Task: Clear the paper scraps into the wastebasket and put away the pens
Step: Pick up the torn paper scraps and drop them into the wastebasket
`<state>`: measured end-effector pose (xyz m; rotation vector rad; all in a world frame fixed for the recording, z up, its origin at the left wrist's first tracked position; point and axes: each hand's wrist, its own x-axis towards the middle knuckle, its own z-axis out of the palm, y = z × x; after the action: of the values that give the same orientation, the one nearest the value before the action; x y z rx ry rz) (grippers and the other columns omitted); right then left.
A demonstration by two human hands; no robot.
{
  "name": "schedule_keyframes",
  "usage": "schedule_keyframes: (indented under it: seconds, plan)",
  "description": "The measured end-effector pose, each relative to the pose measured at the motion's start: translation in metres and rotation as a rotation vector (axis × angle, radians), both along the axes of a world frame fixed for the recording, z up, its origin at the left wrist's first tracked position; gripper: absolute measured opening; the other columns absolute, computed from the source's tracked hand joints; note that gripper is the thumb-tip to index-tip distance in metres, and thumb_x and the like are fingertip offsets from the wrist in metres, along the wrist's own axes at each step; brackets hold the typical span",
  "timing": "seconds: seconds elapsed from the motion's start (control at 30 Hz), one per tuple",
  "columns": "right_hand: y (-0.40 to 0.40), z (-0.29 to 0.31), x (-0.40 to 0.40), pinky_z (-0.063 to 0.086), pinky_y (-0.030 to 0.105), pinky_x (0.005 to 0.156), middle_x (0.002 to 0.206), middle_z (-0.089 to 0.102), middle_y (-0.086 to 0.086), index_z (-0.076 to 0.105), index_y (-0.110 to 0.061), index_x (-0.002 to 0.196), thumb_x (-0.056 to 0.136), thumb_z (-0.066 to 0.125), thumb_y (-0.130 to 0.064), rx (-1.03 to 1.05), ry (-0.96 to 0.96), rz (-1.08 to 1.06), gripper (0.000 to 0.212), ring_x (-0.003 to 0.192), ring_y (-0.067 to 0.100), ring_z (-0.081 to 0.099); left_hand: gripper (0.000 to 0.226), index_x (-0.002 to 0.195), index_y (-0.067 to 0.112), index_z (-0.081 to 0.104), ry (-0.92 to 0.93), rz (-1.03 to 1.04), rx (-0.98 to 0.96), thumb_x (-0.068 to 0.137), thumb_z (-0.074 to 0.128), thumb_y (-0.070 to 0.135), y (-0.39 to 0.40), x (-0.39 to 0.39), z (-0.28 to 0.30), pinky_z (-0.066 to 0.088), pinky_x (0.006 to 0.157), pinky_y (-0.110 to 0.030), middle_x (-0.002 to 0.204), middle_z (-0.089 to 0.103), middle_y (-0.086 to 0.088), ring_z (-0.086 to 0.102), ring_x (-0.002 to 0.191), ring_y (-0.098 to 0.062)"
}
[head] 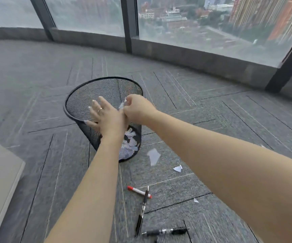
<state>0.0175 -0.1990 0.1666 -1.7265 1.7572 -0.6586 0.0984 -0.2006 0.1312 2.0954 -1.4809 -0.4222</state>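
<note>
Left hand [105, 116] spread flat, right hand [138, 107] pinching paper scrap [122, 105] over mesh wastebasket [82, 95]; next: release, collect floor scraps [153, 156], pens [142, 210].

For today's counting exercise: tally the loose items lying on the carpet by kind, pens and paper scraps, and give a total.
Black pens: 2
Red-and-white pens: 1
Paper scraps on the carpet: 3
Total: 6
</note>
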Motion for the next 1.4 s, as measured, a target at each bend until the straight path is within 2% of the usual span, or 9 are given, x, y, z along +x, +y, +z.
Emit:
schedule_keyframes:
  seconds: [0.1, 0.2, 0.33, 0.47, 0.57, 0.67, 1.07, 1.23, 1.4]
  plan:
    - [0.019, -0.022, -0.021, 0.028, 0.042, 0.104, 0.136, 0.051, 0.001, 0.055, -0.025, 0.125, 0.090, 0.046, -0.023, -0.050, 0.153, -0.013, 0.037, 0.128, 0.026, 0.040, 0.055, 0.147, 0.016, 0.021, -0.100, -0.067, -0.030, 0.097, 0.038, 0.028, 0.002, -0.014, -0.012, -0.006, 0.111, -0.064, 0.159, 0.011, -0.009, -0.002, 0.147, -0.030]
    - [0.028, -0.031, -0.054, 0.029, 0.043, 0.108, 0.140, 0.047, -0.002, 0.054, -0.023, 0.127, 0.090, 0.048, -0.020, -0.147, 0.124, -0.032, 0.038, 0.130, 0.024, 0.038, 0.046, 0.140, 0.019, 0.035, -0.092, -0.073, -0.183, 0.095, 0.041, 0.025, 0.002, -0.024, -0.013, -0.008, 0.111, -0.062, 0.155, 0.023, -0.005, 0.005, 0.146, -0.028]
    - [0.054, -0.055, -0.115, 0.031, 0.045, 0.108, 0.137, 0.048, 0.002, 0.058, -0.020, 0.121, 0.090, 0.051, -0.021, -0.124, 0.201, -0.023, 0.032, 0.129, 0.024, 0.040, 0.033, 0.123, 0.013, 0.052, -0.068, -0.322, -0.456, 0.091, 0.048, 0.016, 0.008, -0.060, -0.022, 0.026, 0.107, -0.046, 0.130, 0.053, -0.008, 0.040, 0.127, -0.029]
    - [0.115, -0.097, -0.193, 0.035, 0.032, 0.102, 0.131, 0.052, 0.002, 0.059, -0.019, 0.118, 0.092, 0.052, -0.021, 0.146, 0.263, -0.020, 0.027, 0.125, 0.019, 0.046, 0.027, 0.116, 0.010, 0.055, -0.198, -0.715, 0.075, 0.088, 0.055, 0.015, 0.024, -0.098, -0.083, 0.045, 0.088, -0.040, 0.116, 0.057, -0.014, 0.055, 0.108, -0.033]
    - [0.172, -0.125, -0.243, 0.042, 0.025, 0.082, 0.125, 0.057, 0.002, 0.059, -0.019, 0.117, 0.093, 0.051, -0.022, 0.404, 0.209, -0.125, 0.025, 0.107, 0.016, 0.058, 0.047, 0.127, 0.010, 0.045, -0.480, -0.716, 0.549, 0.085, 0.062, 0.022, 0.042, -0.086, -0.146, 0.043, 0.100, -0.044, 0.134, 0.043, -0.016, 0.045, 0.123, -0.035]
    - [0.222, -0.148, -0.283, 0.041, 0.021, 0.077, 0.120, 0.061, 0.001, 0.059, -0.016, 0.117, 0.093, 0.052, -0.020, 0.595, 0.221, -0.228, 0.026, 0.092, 0.012, 0.060, 0.055, 0.127, 0.007, 0.038, -0.512, -0.659, 0.697, 0.082, 0.065, 0.023, 0.054, -0.056, -0.184, 0.042, 0.101, -0.045, 0.137, 0.036, -0.020, 0.044, 0.123, -0.038]
    - [0.270, -0.182, -0.308, 0.039, 0.021, 0.090, 0.124, 0.059, -0.003, 0.058, -0.017, 0.119, 0.093, 0.050, -0.022, 0.775, 0.336, -0.187, 0.028, 0.105, 0.012, 0.055, 0.024, 0.108, 0.018, 0.052, -0.598, -0.959, 0.369, 0.089, 0.057, 0.032, 0.052, -0.031, -0.210, 0.049, 0.072, -0.036, 0.109, 0.051, -0.002, 0.060, 0.096, -0.024]
    - [0.255, -0.192, -0.292, 0.042, 0.026, 0.096, 0.125, 0.060, -0.002, 0.058, -0.018, 0.119, 0.093, 0.049, -0.023, 0.755, 0.277, -0.145, 0.027, 0.111, 0.015, 0.056, 0.027, 0.115, 0.016, 0.050, -0.702, -1.043, 0.289, 0.090, 0.054, 0.026, 0.062, -0.052, -0.211, 0.049, 0.081, -0.038, 0.117, 0.051, -0.003, 0.058, 0.103, -0.025]
    - [0.249, -0.211, -0.295, 0.044, 0.033, 0.100, 0.136, 0.050, 0.000, 0.054, -0.020, 0.125, 0.091, 0.052, -0.026, 0.711, 0.281, -0.164, 0.034, 0.112, 0.017, 0.056, 0.025, 0.112, 0.013, 0.051, -0.375, -0.891, 0.403, 0.089, 0.058, 0.019, 0.059, -0.061, -0.217, 0.048, 0.080, -0.040, 0.112, 0.054, -0.007, 0.055, 0.100, -0.027]
